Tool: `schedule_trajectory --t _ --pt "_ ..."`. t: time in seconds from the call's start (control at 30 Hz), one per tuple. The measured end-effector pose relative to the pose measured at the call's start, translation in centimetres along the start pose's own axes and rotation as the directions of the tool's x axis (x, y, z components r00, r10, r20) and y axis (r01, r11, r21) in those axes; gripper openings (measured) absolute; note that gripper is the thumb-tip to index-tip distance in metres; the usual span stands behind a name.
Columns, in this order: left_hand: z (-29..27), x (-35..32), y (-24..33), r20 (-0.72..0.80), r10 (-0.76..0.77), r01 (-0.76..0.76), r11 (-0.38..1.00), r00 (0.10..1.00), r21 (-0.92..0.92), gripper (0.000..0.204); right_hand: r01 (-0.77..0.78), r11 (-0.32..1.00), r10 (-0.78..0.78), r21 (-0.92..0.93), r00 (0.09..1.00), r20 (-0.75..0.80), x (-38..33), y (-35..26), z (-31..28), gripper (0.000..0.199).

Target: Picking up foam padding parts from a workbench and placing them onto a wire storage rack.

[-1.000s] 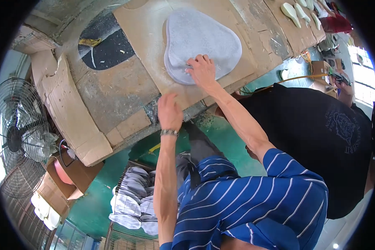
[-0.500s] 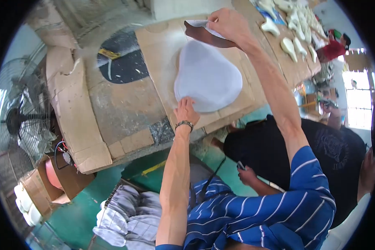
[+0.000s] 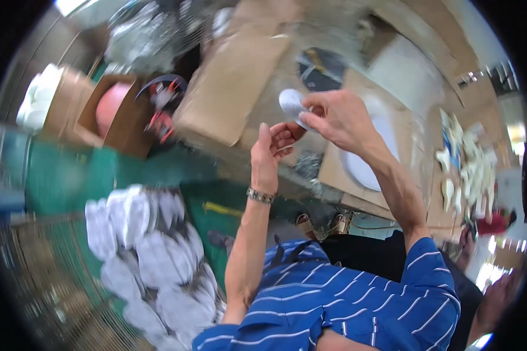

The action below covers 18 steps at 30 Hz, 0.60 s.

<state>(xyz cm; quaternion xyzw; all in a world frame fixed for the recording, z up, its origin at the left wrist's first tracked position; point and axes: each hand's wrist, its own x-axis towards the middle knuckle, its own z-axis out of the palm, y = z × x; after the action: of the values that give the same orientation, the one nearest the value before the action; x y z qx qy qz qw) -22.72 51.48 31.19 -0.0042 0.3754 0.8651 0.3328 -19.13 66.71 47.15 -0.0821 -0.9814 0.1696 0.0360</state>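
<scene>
The right grip (image 3: 342, 120) pinches a pale piece (image 3: 290, 100) between thumb and fingers, up in the air over the bench (image 3: 270, 104). It is held by one end, maybe so the rest can stick out free. The left grip (image 3: 268, 151) is open, fingers curled, just beside the piece; I cannot tell if they touch it. A white pad (image 3: 360, 171) lies on a cardboard sheet (image 3: 335, 178), likely to keep it clean, and the right arm hides some of it. A dark patch (image 3: 325, 73) is past the piece. To the left, a box (image 3: 130, 126) holds a pink round thing (image 3: 110, 108). Gray-white pads (image 3: 167, 257) fill the lower left, away from both hands.
</scene>
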Motion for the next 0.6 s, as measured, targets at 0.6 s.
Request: schedule_trajectory --t 0.6 --pt "-35.9 -34.4 13.0 -0.841 0.092 -0.421 0.892 0.532 -0.168 0.021 0.596 0.748 -0.642 0.291 0.541 0.543 -8.0 -39.4 31.7 0.020"
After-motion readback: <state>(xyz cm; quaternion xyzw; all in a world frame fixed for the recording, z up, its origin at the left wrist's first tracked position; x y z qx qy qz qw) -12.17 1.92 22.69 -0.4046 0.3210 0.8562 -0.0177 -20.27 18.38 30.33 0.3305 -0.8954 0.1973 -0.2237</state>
